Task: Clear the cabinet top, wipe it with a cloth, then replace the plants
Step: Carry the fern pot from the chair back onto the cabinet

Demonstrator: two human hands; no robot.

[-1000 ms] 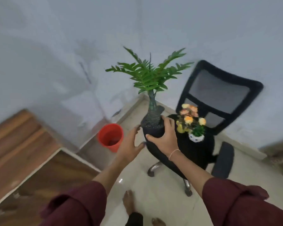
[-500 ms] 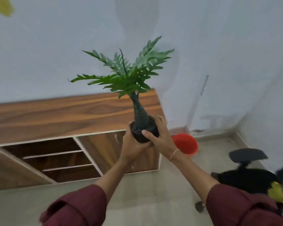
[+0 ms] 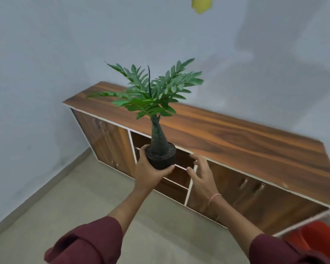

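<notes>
Potted plant [image 3: 157,136] is up in the air, held out in front of the long wooden cabinet [image 3: 236,139], level with its open middle shelves! The left hand [image 3: 148,173] has it alone, fingers and thumb curled round the black pot [image 3: 161,161] from below. The trunk stands upright and the green fronds fan out across the view of the cabinet top. The right hand [image 3: 202,178] hovers just beside the pot, apart from it, fingers spread wide and relaxed, gripping nothing (a thin pink band shows on that wrist). Maroon sleeves [image 3: 88,242] fill the bottom edge. A red bucket [image 3: 316,239] sits on the floor by the cabinet's right end. Something yellow [image 3: 201,3] hangs at the top edge, too blurred to identify.
</notes>
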